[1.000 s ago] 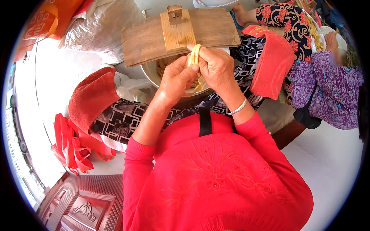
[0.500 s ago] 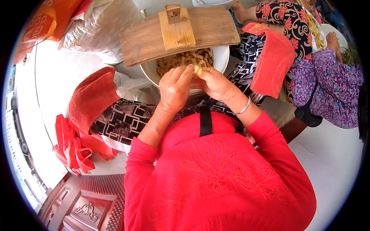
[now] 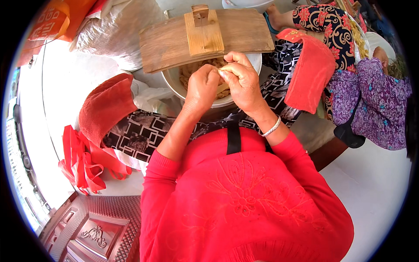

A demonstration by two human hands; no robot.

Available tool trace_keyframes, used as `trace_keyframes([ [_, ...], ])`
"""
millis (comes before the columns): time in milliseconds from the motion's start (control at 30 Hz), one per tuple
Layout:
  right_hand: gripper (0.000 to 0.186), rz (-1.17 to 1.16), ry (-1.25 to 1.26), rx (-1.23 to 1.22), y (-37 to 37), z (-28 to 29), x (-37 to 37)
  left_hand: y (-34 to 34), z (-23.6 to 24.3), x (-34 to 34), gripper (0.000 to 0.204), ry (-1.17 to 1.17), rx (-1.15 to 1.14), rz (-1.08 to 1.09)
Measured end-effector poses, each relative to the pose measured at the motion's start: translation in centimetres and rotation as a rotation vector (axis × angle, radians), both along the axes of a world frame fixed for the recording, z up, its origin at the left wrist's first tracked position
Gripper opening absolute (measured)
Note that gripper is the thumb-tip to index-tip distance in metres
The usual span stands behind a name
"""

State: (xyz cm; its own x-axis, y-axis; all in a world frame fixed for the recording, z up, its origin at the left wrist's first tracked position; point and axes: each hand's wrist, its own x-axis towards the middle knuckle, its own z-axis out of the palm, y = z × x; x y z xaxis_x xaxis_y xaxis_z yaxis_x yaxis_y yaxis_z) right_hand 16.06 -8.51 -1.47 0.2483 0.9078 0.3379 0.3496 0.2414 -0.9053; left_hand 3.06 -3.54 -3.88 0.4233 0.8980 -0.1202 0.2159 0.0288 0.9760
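My left hand (image 3: 202, 87) and my right hand (image 3: 242, 85) meet over a metal pot (image 3: 168, 83), their fingertips pinched together on a pale yellow strip that is mostly hidden. Some fingers of my right hand rise toward the board. Light brown curled pieces (image 3: 191, 70) lie in the pot below. Across its back rests a wooden board (image 3: 161, 46) with a lighter wooden block (image 3: 205, 39) fixed on top.
Red cloths (image 3: 102, 107) (image 3: 307, 74) cover my knees. Sacks (image 3: 113, 35) stand at back left, red straps (image 3: 83, 161) lie lower left. At right a person in patterned clothes (image 3: 379, 105) sits beside a tray of yellow pieces (image 3: 360, 39). A carved panel (image 3: 94, 236) is lower left.
The yellow strip, looped visibly around the fingers earlier, is now mostly hidden. My right hand has turned and lifted fingers upward; my left hand's fingers stay curled, slightly shifted.
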Motion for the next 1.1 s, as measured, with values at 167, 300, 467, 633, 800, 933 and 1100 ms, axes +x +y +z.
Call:
trace_keyframes([
  [167,0.008,-0.107,0.114,-0.001,2.1,-0.7,1.5,-3.9,1.6,-1.0,0.026,-0.247,-0.389,0.011],
  [300,0.041,-0.055,0.571,-0.165,2.4,-0.5,3.0,-3.2,0.9,-2.5,0.013,0.236,0.337,0.012],
  [467,0.046,0.110,-0.039,-0.045,2.7,1.0,4.0,-0.9,2.1,-2.9,0.016,0.501,0.899,-0.040],
  [633,0.020,0.377,0.218,-0.560,2.1,2.2,4.8,0.7,3.2,-3.1,0.010,0.327,0.757,-0.069],
  [800,0.021,0.359,0.271,-0.486,1.7,2.0,4.8,1.3,3.8,-4.0,0.011,0.205,0.431,-0.127],
  [933,0.027,0.419,0.290,-0.518,2.2,3.2,4.6,1.7,4.4,-3.8,0.014,0.294,0.478,-0.112],
  [1100,0.018,0.409,0.208,-0.549,2.5,3.2,5.7,3.9,3.3,-4.8,0.020,0.103,-0.009,-0.314],
])
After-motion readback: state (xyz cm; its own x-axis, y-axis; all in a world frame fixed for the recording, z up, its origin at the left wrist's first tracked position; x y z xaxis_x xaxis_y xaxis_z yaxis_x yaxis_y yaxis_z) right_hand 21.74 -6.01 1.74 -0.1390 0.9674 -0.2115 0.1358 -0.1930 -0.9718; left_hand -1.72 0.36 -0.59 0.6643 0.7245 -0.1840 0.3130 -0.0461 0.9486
